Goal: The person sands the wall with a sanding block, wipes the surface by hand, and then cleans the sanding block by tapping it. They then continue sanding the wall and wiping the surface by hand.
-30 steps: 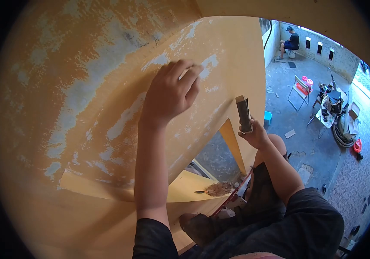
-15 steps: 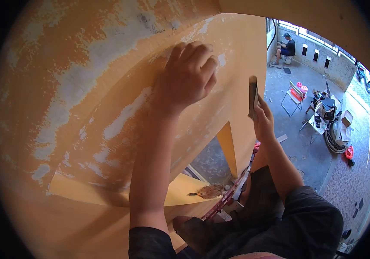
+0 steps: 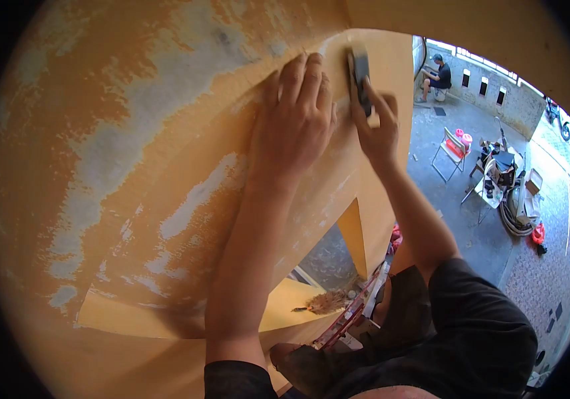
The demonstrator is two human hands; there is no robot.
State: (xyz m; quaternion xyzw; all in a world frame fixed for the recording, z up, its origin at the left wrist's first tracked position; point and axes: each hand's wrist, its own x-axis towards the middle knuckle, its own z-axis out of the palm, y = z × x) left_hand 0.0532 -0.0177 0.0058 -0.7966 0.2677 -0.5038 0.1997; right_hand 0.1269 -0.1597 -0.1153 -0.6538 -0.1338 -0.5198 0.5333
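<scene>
While the left hand (image 3: 296, 120) lies flat and empty on the patchy orange wall (image 3: 165, 133), fingers outstretched, the right hand (image 3: 377, 130) clamps a sanding block (image 3: 359, 80) upright just beside those fingertips, near the wall's outer corner.

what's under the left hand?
The left hand lies flat on the orange wall, pale patches around it; the right hand holds a block beside it. The wall beneath the palm is covered, unseen.
</scene>
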